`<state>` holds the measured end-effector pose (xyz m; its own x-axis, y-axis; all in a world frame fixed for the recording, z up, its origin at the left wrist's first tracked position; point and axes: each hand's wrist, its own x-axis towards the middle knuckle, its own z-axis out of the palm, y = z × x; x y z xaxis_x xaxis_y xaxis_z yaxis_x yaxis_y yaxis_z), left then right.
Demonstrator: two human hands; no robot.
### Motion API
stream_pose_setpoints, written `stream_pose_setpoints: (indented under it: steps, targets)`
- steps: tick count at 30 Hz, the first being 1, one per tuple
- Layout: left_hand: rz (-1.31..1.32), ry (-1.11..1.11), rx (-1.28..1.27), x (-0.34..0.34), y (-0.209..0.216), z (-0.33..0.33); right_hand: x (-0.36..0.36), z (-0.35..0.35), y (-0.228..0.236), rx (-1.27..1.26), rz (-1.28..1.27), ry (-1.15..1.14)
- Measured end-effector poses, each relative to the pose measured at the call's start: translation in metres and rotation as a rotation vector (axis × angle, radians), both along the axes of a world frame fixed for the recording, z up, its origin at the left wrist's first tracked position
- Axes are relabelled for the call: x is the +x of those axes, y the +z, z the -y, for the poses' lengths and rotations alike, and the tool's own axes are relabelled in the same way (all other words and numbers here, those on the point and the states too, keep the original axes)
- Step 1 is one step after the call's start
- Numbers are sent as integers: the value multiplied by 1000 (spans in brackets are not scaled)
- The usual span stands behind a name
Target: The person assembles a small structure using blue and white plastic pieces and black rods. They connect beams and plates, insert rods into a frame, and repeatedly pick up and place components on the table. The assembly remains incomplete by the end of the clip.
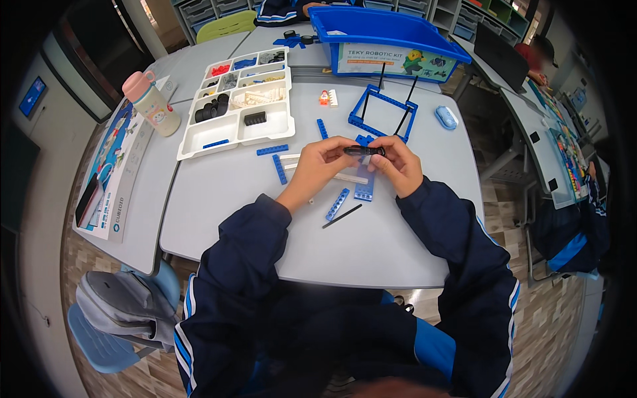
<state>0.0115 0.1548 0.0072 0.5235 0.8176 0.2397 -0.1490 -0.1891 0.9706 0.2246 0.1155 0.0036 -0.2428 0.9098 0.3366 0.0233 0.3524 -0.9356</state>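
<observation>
My left hand and my right hand both pinch a small black rounded piece, seen nearly edge-on, above the table. Its exact kind is unclear. Below them lie a blue perforated plate, partly hidden by my fingers, and white beams. Nearer me are a blue studded beam and a black axle rod. Other blue beams rest left of my left hand. Beyond my right hand stands a rectangular blue beam frame with black axles sticking up.
A white sorting tray of parts lies far left, near a bottle and a flat box. A blue bin, a toy figure and a blue oval object are farther back. Other people sit at nearby tables.
</observation>
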Motion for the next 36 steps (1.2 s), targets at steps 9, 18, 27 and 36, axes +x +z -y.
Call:
stream_pose_setpoints:
  steps: [9, 18, 27, 36]
  targets:
    - [-38, -14, -12, -1, 1, -1, 0, 1, -1, -10, -9, -13]
    - [-20, 0, 32, -1, -2, -2, 0, 0, -3, -7, -4, -15]
    - [109, 129, -13, 0, 2, -2, 1, -1, -1, -65, -18, -116]
    - [116, 180, 15, 1, 6, -1, 0, -5, -8, -16, -21, -125]
